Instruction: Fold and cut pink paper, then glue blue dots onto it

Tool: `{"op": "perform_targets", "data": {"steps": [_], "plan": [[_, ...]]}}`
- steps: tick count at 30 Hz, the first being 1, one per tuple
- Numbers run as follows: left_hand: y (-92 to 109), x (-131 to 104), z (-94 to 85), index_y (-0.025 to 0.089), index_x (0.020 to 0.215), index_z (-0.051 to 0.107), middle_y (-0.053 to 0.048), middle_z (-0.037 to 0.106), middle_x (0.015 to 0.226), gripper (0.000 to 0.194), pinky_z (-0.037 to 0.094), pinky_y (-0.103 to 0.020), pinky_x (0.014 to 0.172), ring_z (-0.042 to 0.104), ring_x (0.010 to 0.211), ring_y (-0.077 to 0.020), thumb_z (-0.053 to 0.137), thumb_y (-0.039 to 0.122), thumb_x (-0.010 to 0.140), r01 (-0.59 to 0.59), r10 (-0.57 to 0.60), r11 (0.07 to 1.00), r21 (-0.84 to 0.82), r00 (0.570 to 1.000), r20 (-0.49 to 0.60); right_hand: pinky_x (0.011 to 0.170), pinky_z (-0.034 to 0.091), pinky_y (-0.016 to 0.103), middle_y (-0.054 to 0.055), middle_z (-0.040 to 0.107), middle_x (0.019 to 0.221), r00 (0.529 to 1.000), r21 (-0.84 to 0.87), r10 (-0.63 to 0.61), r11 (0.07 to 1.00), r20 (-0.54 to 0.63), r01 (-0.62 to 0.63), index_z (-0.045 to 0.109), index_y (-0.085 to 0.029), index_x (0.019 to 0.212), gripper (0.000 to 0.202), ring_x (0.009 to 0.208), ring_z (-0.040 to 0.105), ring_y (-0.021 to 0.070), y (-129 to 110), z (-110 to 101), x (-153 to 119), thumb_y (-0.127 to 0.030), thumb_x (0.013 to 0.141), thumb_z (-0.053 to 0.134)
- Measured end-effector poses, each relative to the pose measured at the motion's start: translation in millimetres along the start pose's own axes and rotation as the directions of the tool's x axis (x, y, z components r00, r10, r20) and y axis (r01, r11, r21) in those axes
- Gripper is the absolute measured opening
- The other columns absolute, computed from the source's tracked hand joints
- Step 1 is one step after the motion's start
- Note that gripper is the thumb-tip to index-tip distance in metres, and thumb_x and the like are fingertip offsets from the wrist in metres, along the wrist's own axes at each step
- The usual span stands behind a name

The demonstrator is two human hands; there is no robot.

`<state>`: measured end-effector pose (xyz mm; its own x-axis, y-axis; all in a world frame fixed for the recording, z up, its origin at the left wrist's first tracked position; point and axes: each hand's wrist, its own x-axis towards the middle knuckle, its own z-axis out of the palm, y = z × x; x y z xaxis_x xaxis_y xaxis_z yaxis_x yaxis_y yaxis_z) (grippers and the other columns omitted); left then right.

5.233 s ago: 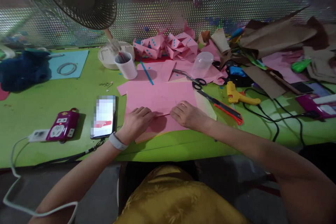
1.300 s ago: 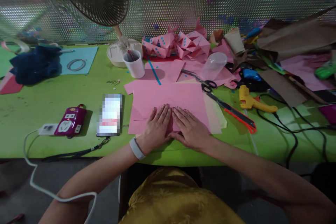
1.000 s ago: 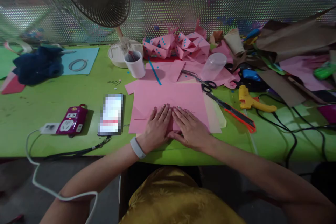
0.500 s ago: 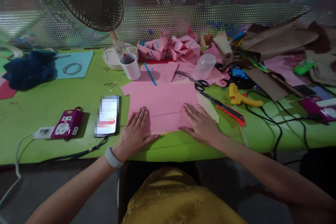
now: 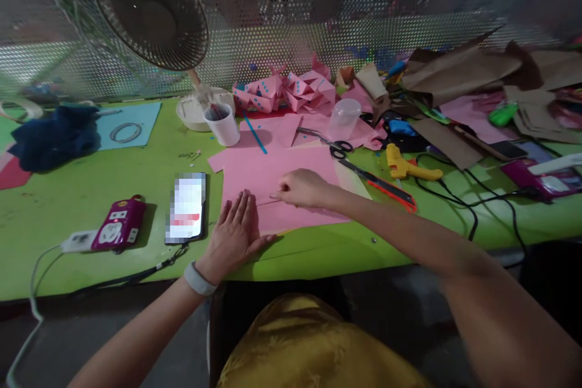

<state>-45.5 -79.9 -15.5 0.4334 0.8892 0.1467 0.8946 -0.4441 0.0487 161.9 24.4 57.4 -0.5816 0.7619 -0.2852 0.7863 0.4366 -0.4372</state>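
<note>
A pink paper sheet (image 5: 291,218) lies on the green table in front of me, with a crease or edge running across it. My left hand (image 5: 235,233) rests on its left part, fingers spread flat and thumb stretched to the right. My right hand (image 5: 302,188) is curled with its fingers closed, over the middle of the paper at the crease. Nothing shows in it, but its palm side is hidden. Cream paper (image 5: 357,183) shows from under the pink sheet on the right.
Left of the paper are a phone (image 5: 186,208) and a purple power strip (image 5: 119,223). Scissors (image 5: 340,147), a red cutter (image 5: 391,192) and a yellow glue gun (image 5: 409,168) lie right. A white cup (image 5: 224,125) and fan (image 5: 157,21) stand behind.
My right hand has moved left from the paper's right side to its middle, and its spread fingers have curled closed. My left hand stays flat on the paper. The view has shifted slightly.
</note>
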Motion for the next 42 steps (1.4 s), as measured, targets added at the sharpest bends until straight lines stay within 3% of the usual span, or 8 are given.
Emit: {"op": "perform_targets", "data": {"steps": [4, 10, 22, 31, 34, 36, 38, 42], "plan": [[0.4, 0.5, -0.2, 0.002, 0.151, 0.014, -0.027, 0.026, 0.154, 0.099, 0.023, -0.051, 0.116, 0.023, 0.145, -0.0333, 0.031, 0.075, 0.086, -0.016, 0.016, 0.999, 0.032, 1.0, -0.01, 0.054, 0.042, 0.023, 0.0, 0.062, 0.049, 0.951, 0.175, 0.022, 0.981, 0.308, -0.079, 0.062, -0.015, 0.055, 0.046, 0.048, 0.06, 0.0118, -0.6, 9.4, 38.2, -0.055, 0.078, 0.068], [0.4, 0.4, 2.4, 0.004, 0.153, 0.004, -0.026, 0.026, 0.154, 0.1, 0.022, -0.052, 0.116, 0.021, 0.145, -0.0338, 0.031, 0.073, 0.087, -0.03, 0.031, 0.999, 0.04, 0.999, -0.022, 0.052, 0.047, 0.023, -0.003, 0.056, 0.04, 0.883, 0.312, 0.073, 0.919, 0.465, -0.24, 0.056, -0.014, 0.052, 0.045, 0.04, 0.052, 0.0089, 21.1, 13.7, 43.6, -0.047, 0.078, 0.072], [-1.7, 0.4, 1.3, 0.007, 0.154, 0.002, -0.024, 0.027, 0.155, 0.096, 0.023, -0.054, 0.116, 0.021, 0.145, -0.0334, 0.03, 0.072, 0.088, -0.051, 0.051, 0.999, 0.02, 0.998, -0.038, 0.045, 0.045, 0.023, -0.002, 0.055, 0.04, 0.868, 0.318, 0.271, 0.851, 0.417, -0.418, 0.055, -0.014, 0.049, 0.044, 0.035, 0.048, 0.0077, 108.1, -20.7, -18.4, -0.045, 0.074, 0.075], [-10.6, 20.2, -28.5, 0.013, 0.139, 0.045, -0.016, 0.047, 0.145, 0.07, 0.033, -0.052, 0.111, 0.04, 0.136, -0.0318, 0.031, 0.064, 0.093, -0.051, 0.053, 0.997, -0.059, 0.998, 0.038, 0.048, 0.046, 0.022, -0.002, 0.058, 0.045, 0.947, 0.483, 0.085, 0.843, 0.311, -0.235, 0.059, -0.015, 0.056, 0.034, 0.04, 0.053, 0.0094, 77.0, -17.5, -7.7, -0.036, 0.081, 0.068], [-5.0, 43.6, -48.0, 0.012, 0.116, 0.061, -0.018, 0.063, 0.123, 0.058, 0.05, -0.042, 0.088, 0.061, 0.11, -0.0301, 0.038, 0.06, 0.093, 0.139, -0.138, 0.982, -0.13, 0.99, 0.017, 0.05, 0.047, 0.023, -0.002, 0.058, 0.043, 0.929, 0.418, 0.097, 0.873, 0.358, -0.252, 0.057, -0.016, 0.052, 0.038, 0.041, 0.055, 0.0105, 67.4, -4.5, 4.6, -0.037, 0.081, 0.068], [2.4, 62.9, -54.2, 0.016, 0.094, 0.066, -0.01, 0.072, 0.09, 0.048, 0.05, -0.034, 0.067, 0.067, 0.078, -0.0231, 0.043, 0.058, 0.092, 0.262, -0.235, 0.94, -0.221, 0.962, 0.141, 0.051, 0.047, 0.023, -0.001, 0.058, 0.042, 0.92, 0.388, 0.107, 0.884, 0.377, -0.262, 0.058, -0.015, 0.051, 0.039, 0.041, 0.056, 0.0111, 66.8, 0.5, 9.0, -0.039, 0.079, 0.071], [10.7, 82.1, -52.7, 0.018, 0.072, 0.064, -0.005, 0.069, 0.066, 0.046, 0.046, -0.029, 0.059, 0.064, 0.062, -0.0186, 0.046, 0.056, 0.09, 0.292, -0.198, 0.896, -0.335, 0.937, 0.287, 0.051, 0.048, 0.024, -0.001, 0.059, 0.043, 0.919, 0.386, 0.106, 0.885, 0.38, -0.261, 0.058, -0.015, 0.052, 0.04, 0.042, 0.057, 0.0115, 68.5, 2.6, 10.5, -0.043, 0.077, 0.072], [20.9, 109.3, -35.7, 0.018, 0.053, 0.057, -0.003, 0.063, 0.049, 0.048, 0.043, -0.025, 0.049, 0.059, 0.045, -0.0143, 0.053, 0.051, 0.087, 0.431, -0.119, 0.723, -0.54, 0.848, 0.517, 0.05, 0.048, 0.022, 0.001, 0.061, 0.046, 0.919, 0.386, 0.104, 0.885, 0.38, -0.26, 0.058, -0.015, 0.053, 0.044, 0.044, 0.058, 0.0116, 70.8, 3.0, 9.5, -0.05, 0.074, 0.073]]}}
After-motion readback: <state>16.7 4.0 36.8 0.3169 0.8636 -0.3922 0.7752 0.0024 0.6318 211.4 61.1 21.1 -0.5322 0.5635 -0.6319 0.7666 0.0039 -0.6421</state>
